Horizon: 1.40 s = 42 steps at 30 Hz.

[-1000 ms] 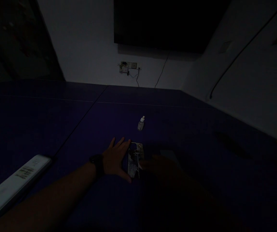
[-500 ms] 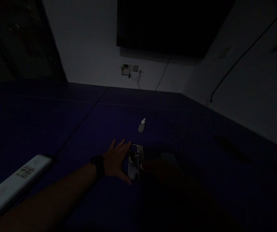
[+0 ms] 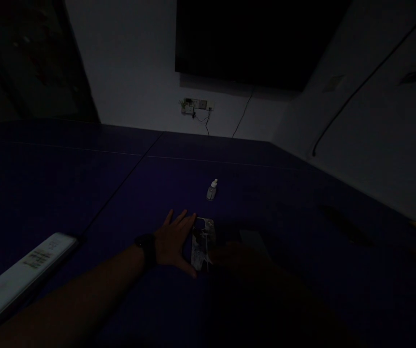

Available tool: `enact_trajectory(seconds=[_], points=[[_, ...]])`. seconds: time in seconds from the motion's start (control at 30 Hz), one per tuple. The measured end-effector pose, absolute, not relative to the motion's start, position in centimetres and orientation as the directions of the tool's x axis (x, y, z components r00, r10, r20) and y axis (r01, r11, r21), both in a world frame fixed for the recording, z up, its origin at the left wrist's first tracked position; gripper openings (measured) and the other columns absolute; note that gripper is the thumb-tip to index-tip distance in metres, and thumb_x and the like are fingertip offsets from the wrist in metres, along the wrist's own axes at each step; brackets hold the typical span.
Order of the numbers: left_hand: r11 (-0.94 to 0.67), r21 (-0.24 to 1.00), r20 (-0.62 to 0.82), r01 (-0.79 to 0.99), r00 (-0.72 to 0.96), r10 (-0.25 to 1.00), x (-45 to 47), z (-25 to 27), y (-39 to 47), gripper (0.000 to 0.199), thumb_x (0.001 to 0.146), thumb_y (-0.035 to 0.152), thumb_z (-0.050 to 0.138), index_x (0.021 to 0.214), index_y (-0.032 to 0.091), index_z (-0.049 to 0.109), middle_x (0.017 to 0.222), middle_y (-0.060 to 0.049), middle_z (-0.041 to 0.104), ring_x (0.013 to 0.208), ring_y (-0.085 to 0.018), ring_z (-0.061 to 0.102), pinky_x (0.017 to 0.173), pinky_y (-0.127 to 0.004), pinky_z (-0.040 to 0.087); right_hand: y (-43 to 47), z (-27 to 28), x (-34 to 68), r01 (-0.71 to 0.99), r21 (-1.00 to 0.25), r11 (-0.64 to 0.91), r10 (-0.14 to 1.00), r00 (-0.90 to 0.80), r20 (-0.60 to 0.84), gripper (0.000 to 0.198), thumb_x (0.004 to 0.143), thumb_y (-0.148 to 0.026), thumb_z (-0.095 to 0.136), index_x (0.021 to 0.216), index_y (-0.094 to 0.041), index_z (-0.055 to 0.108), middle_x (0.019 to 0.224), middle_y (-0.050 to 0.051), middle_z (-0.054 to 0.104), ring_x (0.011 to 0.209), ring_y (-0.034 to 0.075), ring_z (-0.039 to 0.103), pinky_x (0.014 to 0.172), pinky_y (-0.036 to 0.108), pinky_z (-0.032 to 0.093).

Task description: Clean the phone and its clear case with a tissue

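Observation:
A patterned phone case [image 3: 199, 249] with a camera cutout lies flat on the dark blue-purple surface. Along its left side rests my left hand [image 3: 173, 241], fingers spread, with fingertip and thumb at the case's edge; a dark watch is on the wrist. My right hand [image 3: 231, 255] is in deep shadow over the right edge of the case, and its fingers are too dark to make out. Beyond the case a small clear dropper bottle [image 3: 211, 192] with a white top stands upright. A flat grey piece [image 3: 254, 238] lies beside my right hand, partly hidden.
At the left lies a long white device [image 3: 22, 278] with a dark oval at its near end. Wall sockets [image 3: 196, 105] with cables and a large dark screen [image 3: 244, 43] are on the far wall. A dark flat object [image 3: 345, 224] lies at the right.
My right hand has shifted slightly left over the case and looks darker. The left hand stays in place. The view has moved very little.

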<state>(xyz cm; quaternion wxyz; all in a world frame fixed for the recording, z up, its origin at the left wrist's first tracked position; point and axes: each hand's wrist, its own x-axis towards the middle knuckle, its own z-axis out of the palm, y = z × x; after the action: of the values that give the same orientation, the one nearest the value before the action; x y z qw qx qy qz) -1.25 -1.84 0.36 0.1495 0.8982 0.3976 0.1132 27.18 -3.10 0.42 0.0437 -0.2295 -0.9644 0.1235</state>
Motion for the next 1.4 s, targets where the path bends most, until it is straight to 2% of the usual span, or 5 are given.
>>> enact_trajectory(seconds=[0.23, 0.57, 0.73, 1.0, 1.4], points=[[-0.635, 0.354, 0.088, 0.686, 0.652, 0.753, -1.3, 0.4, -1.9, 0.145, 0.055, 0.094, 0.06, 0.158, 0.015, -0.003, 0.162, -0.025, 0.021, 0.15, -0.049, 0.011, 0.114, -0.073, -0.006, -2.8, 1.6, 26.9, 0.57, -0.167, 0.805, 0.577, -0.817, -0.004, 0.048, 0.088, -0.01, 0.047, 0.13, -0.025, 0.065, 0.133, 0.008, 0.066, 0.111, 0.024, 0.065, 0.098, 0.045, 0.049], [-0.644, 0.335, 0.091, 0.688, 0.657, 0.749, -1.3, 0.4, -1.8, 0.144, 0.057, 0.094, 0.058, 0.158, 0.015, -0.006, 0.163, -0.024, 0.019, 0.15, -0.048, 0.01, 0.114, -0.072, -0.007, -3.3, 2.1, 26.2, 0.598, -0.173, 0.782, 0.609, -0.793, 0.015, 0.046, 0.09, -0.01, 0.045, 0.128, -0.026, 0.066, 0.134, 0.007, 0.066, 0.11, 0.025, 0.064, 0.095, 0.044, 0.049], [-0.639, 0.337, 0.07, 0.692, 0.658, 0.75, -1.2, 0.6, -1.8, 0.146, 0.055, 0.095, 0.058, 0.158, 0.014, -0.005, 0.162, -0.026, 0.02, 0.149, -0.05, 0.012, 0.114, -0.073, -0.005, -2.9, 2.0, 26.0, 0.516, -0.213, 0.83, 0.533, -0.846, 0.027, 0.044, 0.09, -0.01, 0.047, 0.126, -0.024, 0.067, 0.129, 0.007, 0.069, 0.108, 0.022, 0.065, 0.095, 0.04, 0.049], [-0.644, 0.333, 0.074, 0.689, 0.662, 0.746, -1.3, 0.4, -1.8, 0.145, 0.055, 0.095, 0.058, 0.158, 0.015, -0.005, 0.162, -0.025, 0.019, 0.149, -0.05, 0.011, 0.114, -0.074, -0.006, -2.5, 0.9, 26.4, 0.545, -0.213, 0.811, 0.568, -0.82, 0.065, 0.042, 0.09, -0.01, 0.047, 0.122, -0.025, 0.07, 0.126, 0.006, 0.071, 0.111, 0.024, 0.064, 0.103, 0.045, 0.045], [-0.646, 0.324, 0.07, 0.691, 0.664, 0.745, -1.4, 0.4, -1.8, 0.145, 0.056, 0.095, 0.058, 0.158, 0.016, -0.008, 0.162, -0.024, 0.018, 0.149, -0.049, 0.012, 0.115, -0.073, -0.005, -2.3, 1.0, 26.2, 0.549, -0.197, 0.812, 0.572, -0.816, 0.086, 0.04, 0.091, -0.01, 0.048, 0.119, -0.027, 0.072, 0.122, 0.004, 0.072, 0.099, 0.021, 0.065, 0.089, 0.037, 0.049]])
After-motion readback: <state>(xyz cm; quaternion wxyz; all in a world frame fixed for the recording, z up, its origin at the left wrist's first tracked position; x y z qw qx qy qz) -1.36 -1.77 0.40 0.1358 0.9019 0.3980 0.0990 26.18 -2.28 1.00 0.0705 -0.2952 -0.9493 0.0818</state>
